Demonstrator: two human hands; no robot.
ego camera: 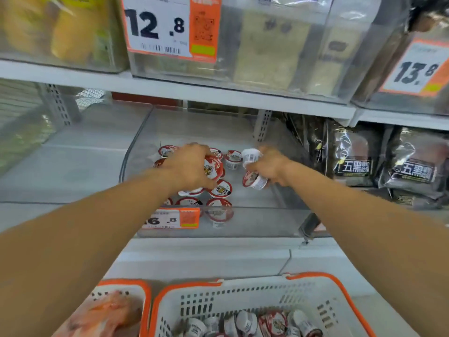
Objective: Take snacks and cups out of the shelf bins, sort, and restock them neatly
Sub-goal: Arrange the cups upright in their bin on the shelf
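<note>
L hand gripping cup, R hand clutching cups, both arms outstretched

White-and-orange price tag on upper clear bin: "12.8". Tag at upper right: "13.8". Lower bin's front-edge tag: "6.8", partly hidden. Black snack bags: "五黑".

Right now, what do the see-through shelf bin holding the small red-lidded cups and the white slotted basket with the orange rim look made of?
The see-through shelf bin looks like clear glossy acrylic or similar plastic: cups show through its curved, reflective front. The white slotted basket with the orange rim looks like matte moulded plastic, given its uniform vent slots.
</note>
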